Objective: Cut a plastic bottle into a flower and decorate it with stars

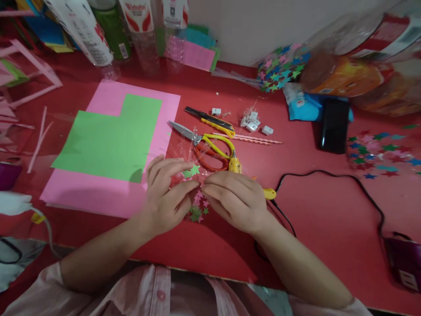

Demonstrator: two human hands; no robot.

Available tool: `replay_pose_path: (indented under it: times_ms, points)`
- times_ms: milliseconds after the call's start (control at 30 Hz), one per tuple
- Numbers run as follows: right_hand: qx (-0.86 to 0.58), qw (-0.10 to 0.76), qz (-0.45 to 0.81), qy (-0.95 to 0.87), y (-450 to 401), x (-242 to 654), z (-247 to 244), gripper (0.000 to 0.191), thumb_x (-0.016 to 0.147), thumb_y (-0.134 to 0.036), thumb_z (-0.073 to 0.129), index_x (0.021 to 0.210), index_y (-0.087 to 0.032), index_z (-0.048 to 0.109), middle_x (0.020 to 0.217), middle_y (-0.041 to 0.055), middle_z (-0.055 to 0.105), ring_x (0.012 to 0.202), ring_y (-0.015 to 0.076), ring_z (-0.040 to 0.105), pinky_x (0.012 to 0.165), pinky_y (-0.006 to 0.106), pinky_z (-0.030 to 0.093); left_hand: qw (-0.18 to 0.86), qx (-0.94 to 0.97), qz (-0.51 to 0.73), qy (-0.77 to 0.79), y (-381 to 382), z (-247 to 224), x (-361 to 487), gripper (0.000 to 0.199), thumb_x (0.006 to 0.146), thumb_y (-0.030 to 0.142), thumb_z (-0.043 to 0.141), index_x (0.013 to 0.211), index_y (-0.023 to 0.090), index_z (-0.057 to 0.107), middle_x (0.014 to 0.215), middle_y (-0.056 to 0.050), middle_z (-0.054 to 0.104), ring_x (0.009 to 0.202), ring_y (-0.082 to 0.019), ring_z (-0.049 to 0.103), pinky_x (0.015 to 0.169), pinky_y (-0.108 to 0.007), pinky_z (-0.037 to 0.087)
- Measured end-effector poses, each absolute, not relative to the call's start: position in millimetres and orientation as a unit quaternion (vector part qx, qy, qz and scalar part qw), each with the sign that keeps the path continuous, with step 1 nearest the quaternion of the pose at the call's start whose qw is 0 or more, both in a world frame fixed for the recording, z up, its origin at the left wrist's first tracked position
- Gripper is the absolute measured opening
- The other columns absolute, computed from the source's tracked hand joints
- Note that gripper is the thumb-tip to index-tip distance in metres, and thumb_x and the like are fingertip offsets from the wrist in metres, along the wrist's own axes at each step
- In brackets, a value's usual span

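My left hand is bent over a clear plastic bag, its thumb and fingertips curled near a green paper star. Facing it, my right hand has its fingers pressed together; what they pinch is too small to make out. Small pink stars and dark green stars lie between and below the two hands. Just beyond the fingers are scissors with yellow and red handles. A yellow glue gun is partly hidden behind my right hand.
Green paper lies on pink sheets at the left. A cutter, small white lights and a black phone are on the red table. Bottles stand behind; a black cable crosses the right side.
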State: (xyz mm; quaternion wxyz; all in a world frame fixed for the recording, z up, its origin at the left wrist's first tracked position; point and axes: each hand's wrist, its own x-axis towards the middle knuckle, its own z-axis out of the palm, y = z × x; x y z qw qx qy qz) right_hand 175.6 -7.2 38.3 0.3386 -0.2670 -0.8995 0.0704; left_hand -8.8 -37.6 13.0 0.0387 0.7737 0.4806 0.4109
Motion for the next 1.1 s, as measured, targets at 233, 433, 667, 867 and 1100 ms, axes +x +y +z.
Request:
replay_pose_path:
  times_ms: [233,433,667,867,1100]
  points:
    - [-0.28,0.345,0.092,-0.891,-8.6,173.4,37.4,0.011,0.084,-0.012,0.057,0.092,-0.019,0.06,0.086,0.0067,0.07,0.08,0.0175,0.064,0.068,0.031,0.056,0.043,0.776,0.414,0.475,-37.6,13.9,-9.4,0.016,0.075,0.018,0.062,0.088,0.025,0.061,0.112,-0.005,0.062,0.108,-0.022,0.055,0.099,-0.049,0.038]
    - [-0.289,0.345,0.091,-0.888,-9.7,171.2,36.8,0.011,0.084,-0.011,0.056,0.09,-0.019,0.061,0.085,0.0059,0.07,0.08,0.017,0.065,0.07,0.031,0.056,0.055,0.776,0.411,0.475,-38.0,16.2,-9.3,0.013,0.076,0.019,0.06,0.088,0.024,0.061,0.112,-0.006,0.062,0.108,-0.023,0.055,0.097,-0.049,0.039]
    - [-0.308,0.353,0.099,-0.878,-11.3,166.8,35.3,0.013,0.085,-0.013,0.056,0.096,-0.018,0.062,0.088,0.0072,0.07,0.083,0.0176,0.065,0.072,0.031,0.056,0.084,0.761,0.418,0.488,-37.3,18.1,-8.0,0.006,0.079,0.019,0.056,0.083,0.022,0.059,0.113,-0.007,0.061,0.108,-0.023,0.054,0.098,-0.05,0.039]
    - [-0.332,0.348,0.093,-0.872,-13.1,164.0,36.0,0.015,0.086,-0.013,0.053,0.097,-0.018,0.062,0.089,0.0077,0.07,0.084,0.0177,0.065,0.072,0.031,0.055,0.104,0.752,0.417,0.499,-36.7,21.8,-6.9,0.004,0.082,0.021,0.055,0.082,0.021,0.059,0.115,-0.007,0.058,0.111,-0.022,0.052,0.099,-0.048,0.039]
    - [-0.34,0.348,0.086,-0.869,-13.9,162.7,38.8,0.012,0.087,-0.013,0.053,0.093,-0.017,0.062,0.087,0.0083,0.069,0.083,0.0178,0.065,0.073,0.03,0.053,0.111,0.739,0.423,0.513,-34.8,20.9,-7.2,0.006,0.086,0.022,0.054,0.083,0.021,0.059,0.114,-0.006,0.058,0.112,-0.02,0.051,0.1,-0.046,0.039]
